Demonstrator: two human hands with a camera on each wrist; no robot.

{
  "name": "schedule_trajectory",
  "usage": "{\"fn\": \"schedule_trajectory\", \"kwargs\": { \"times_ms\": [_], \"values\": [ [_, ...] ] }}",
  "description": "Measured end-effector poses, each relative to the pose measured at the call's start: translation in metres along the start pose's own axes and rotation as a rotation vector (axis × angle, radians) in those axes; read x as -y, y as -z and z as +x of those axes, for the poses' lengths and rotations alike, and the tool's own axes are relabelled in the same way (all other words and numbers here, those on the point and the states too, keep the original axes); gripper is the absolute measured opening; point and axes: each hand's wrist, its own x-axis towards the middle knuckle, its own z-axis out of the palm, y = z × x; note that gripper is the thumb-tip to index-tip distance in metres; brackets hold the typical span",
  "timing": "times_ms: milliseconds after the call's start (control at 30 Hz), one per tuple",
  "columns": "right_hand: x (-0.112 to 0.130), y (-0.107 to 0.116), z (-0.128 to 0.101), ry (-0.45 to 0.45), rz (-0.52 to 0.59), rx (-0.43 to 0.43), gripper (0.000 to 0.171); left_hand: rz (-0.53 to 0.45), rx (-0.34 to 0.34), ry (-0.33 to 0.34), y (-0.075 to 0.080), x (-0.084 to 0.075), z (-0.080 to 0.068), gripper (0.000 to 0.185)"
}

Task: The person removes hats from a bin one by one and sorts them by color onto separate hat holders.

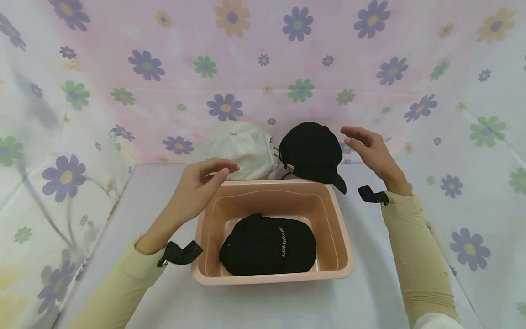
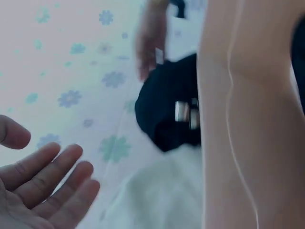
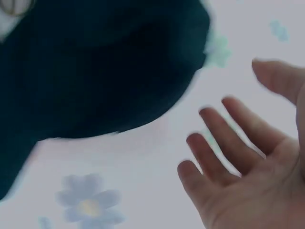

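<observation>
A pink plastic tub (image 1: 341, 246) stands on the table with a black cap (image 1: 269, 246) lying inside it. Behind the tub rest a white cap (image 1: 242, 148) and a second black cap (image 1: 312, 151), side by side. My left hand (image 1: 205, 178) hovers over the tub's far left corner, in front of the white cap (image 2: 152, 200), fingers relaxed and empty. My right hand (image 1: 367, 146) hangs just right of the second black cap (image 3: 95, 71), fingers spread, holding nothing. In the left wrist view the black cap (image 2: 167, 114) lies beyond the tub's wall (image 2: 248, 119).
A flowered cloth (image 1: 263, 68) covers the back and both sides, closing in the white table (image 1: 287, 306). Black wrist straps (image 1: 178, 253) sit on both sleeves.
</observation>
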Motion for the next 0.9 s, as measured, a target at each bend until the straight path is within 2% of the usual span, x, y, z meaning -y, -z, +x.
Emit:
{"fn": "schedule_trajectory", "kwargs": {
  "times_ms": [67, 167, 300, 400, 533, 700, 767, 900],
  "values": [
    [-0.022, -0.007, -0.005, -0.072, 0.035, -0.042, 0.048, -0.153, 0.051, 0.054, -0.006, -0.002, 0.021, 0.029],
    [-0.056, -0.017, -0.013, -0.203, 0.089, -0.059, 0.053, -0.368, 0.106, 0.172, -0.019, -0.001, 0.050, 0.036],
    [-0.090, -0.031, -0.023, -0.382, 0.160, 0.037, 0.061, -0.600, 0.087, 0.364, -0.041, 0.009, 0.081, 0.042],
    [-0.102, -0.040, -0.028, -0.463, 0.203, 0.115, 0.065, -0.717, 0.049, 0.463, -0.058, 0.018, 0.097, 0.043],
    [-0.108, -0.044, -0.032, -0.501, 0.228, 0.131, 0.066, -0.764, 0.031, 0.515, -0.078, 0.022, 0.109, 0.044],
    [-0.112, -0.041, -0.034, -0.517, 0.262, 0.126, 0.067, -0.764, 0.077, 0.564, -0.094, 0.017, 0.117, 0.050],
    [-0.114, -0.040, -0.035, -0.524, 0.311, 0.134, 0.068, -0.780, 0.077, 0.605, -0.098, 0.016, 0.120, 0.051],
    [-0.117, -0.035, -0.036, -0.532, 0.465, 0.126, 0.068, -0.856, 0.023, 0.704, -0.102, 0.020, 0.128, 0.048]
  ]
}}
